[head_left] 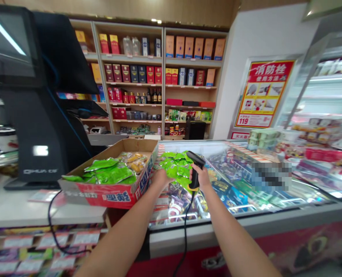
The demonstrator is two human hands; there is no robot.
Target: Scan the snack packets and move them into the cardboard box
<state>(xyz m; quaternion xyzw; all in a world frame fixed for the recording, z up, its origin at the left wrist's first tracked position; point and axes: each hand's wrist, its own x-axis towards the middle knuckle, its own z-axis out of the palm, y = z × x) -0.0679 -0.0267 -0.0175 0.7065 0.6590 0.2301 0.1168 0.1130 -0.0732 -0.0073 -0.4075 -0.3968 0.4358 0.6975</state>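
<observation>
My right hand (200, 175) is wrapped round the grip of a black and yellow barcode scanner (196, 157), its cable hanging down toward me. The scanner's head is over the right side of some shiny green snack packets (175, 163) above the glass freezer top. At the left edge of these packets, my left hand (160, 178) grips them with the thumb on the near side; its other fingers are mostly hidden. Just left of that hand stands an open cardboard box (101, 194) holding more green packets (110, 171) and several yellowish packets (137, 161).
A black checkout terminal (40, 134) stands on the white counter (81, 213) at left. The glass-topped freezer (231, 219) extends right, with stacked goods (264, 140) on it. Shelves of boxed bottles (134, 73) line the back wall beside a red and yellow poster (264, 94).
</observation>
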